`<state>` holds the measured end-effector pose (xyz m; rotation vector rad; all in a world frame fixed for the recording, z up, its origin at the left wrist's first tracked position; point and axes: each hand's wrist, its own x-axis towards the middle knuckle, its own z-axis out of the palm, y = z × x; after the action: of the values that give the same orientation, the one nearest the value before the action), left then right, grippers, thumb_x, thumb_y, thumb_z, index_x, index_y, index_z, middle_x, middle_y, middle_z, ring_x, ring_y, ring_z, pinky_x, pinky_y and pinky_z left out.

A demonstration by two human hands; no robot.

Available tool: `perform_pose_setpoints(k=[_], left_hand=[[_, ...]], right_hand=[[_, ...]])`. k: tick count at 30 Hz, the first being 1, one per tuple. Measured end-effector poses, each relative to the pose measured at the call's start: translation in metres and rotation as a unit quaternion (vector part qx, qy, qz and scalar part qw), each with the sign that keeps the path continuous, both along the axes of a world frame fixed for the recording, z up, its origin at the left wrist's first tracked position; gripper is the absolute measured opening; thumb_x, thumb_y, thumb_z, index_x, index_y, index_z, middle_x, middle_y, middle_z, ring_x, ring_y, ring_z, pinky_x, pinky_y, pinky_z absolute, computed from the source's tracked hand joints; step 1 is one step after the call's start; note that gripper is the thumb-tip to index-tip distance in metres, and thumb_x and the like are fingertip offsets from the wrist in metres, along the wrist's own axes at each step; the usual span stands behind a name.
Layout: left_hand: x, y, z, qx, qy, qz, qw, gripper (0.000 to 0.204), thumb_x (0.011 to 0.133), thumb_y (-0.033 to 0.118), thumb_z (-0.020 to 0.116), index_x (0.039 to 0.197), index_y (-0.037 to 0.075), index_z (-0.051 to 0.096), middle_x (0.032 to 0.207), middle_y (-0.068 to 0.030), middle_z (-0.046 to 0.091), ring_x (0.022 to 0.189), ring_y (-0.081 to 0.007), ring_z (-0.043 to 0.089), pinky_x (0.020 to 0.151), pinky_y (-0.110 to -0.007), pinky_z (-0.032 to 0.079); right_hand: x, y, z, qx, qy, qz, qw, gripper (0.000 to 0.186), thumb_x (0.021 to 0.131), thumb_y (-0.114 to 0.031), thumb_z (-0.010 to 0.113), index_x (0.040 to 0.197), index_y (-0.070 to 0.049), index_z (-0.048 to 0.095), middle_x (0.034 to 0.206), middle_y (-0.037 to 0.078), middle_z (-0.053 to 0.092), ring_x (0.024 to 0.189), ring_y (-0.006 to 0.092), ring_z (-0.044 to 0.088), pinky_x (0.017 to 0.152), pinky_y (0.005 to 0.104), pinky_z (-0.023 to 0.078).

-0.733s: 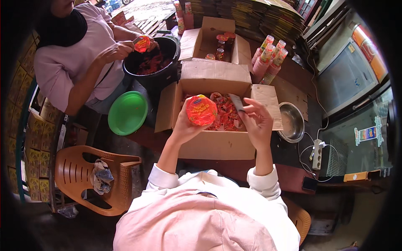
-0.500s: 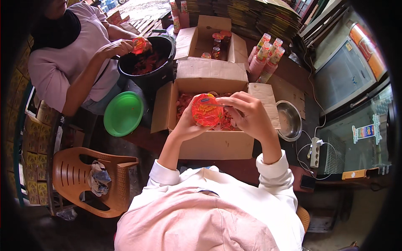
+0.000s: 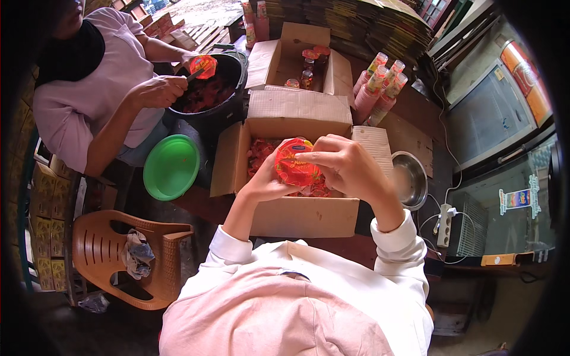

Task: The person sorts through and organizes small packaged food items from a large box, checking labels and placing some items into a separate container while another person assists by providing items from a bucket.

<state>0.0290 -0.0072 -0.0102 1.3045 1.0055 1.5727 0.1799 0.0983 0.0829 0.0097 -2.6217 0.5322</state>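
Note:
My left hand (image 3: 265, 181) grips a plastic cup with a red printed film lid (image 3: 295, 166), its top tilted up toward me. My right hand (image 3: 349, 164) is closed above the right side of the lid, its index finger reaching across the film. Whatever its curled fingers hold is hidden. Both hands are over an open cardboard box (image 3: 304, 216) containing red film scraps (image 3: 261, 155).
Across to the left, a person (image 3: 101, 77) works a knife (image 3: 196, 74) at another red-lidded cup over a black bucket (image 3: 236, 98). A green basin (image 3: 172, 168), steel bowl (image 3: 409, 178), stacked cups (image 3: 374, 89) and second box (image 3: 266, 65) stand around. A brown chair (image 3: 98, 249) is left.
My right index finger has moved left across the lid, and the cup has turned slightly. The other person's knife hand has dropped away from the cup, showing the blade.

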Motion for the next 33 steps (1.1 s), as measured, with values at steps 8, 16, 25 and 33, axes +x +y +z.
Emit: perform_pose_setpoints(k=[8,16,25,33], left_hand=[[0.001,-0.002,0.001,-0.010,-0.009,-0.006,1.000,0.071,0.065,0.011,0.076,0.125,0.004,0.038,0.112,-0.0067,0.051,0.105,-0.0139,0.050,0.091,-0.029,0.041],[0.000,-0.007,-0.003,-0.005,-0.019,-0.010,1.000,0.071,0.066,0.014,0.076,0.125,0.004,0.037,0.113,-0.0069,0.051,0.105,-0.0140,0.050,0.092,-0.030,0.041],[0.002,-0.010,0.003,-0.008,0.000,-0.011,1.000,0.070,0.064,0.012,0.078,0.122,0.005,0.040,0.110,-0.0059,0.051,0.103,-0.0145,0.050,0.091,-0.030,0.041],[0.003,-0.010,0.001,-0.046,-0.010,-0.011,0.999,0.069,0.063,0.015,0.079,0.120,0.006,0.041,0.111,-0.0051,0.050,0.102,-0.0140,0.050,0.090,-0.029,0.041]], right_hand=[[0.001,0.001,-0.007,-0.010,-0.001,0.003,1.000,0.034,0.064,0.003,0.061,0.095,-0.010,0.066,0.077,0.008,0.057,0.072,0.0249,0.058,0.066,0.0363,0.051],[0.001,-0.002,-0.008,-0.014,0.012,0.015,1.000,0.036,0.063,0.005,0.061,0.094,-0.012,0.067,0.077,0.008,0.056,0.069,0.0238,0.057,0.064,0.0349,0.051],[0.001,-0.003,-0.005,-0.005,-0.006,0.018,1.000,0.037,0.061,0.005,0.061,0.094,-0.011,0.067,0.076,0.008,0.056,0.069,0.0241,0.057,0.064,0.0353,0.050],[-0.003,-0.008,-0.005,0.030,-0.001,0.030,0.999,0.049,0.057,0.011,0.058,0.100,-0.012,0.064,0.075,0.008,0.054,0.068,0.0250,0.055,0.060,0.0350,0.049]])
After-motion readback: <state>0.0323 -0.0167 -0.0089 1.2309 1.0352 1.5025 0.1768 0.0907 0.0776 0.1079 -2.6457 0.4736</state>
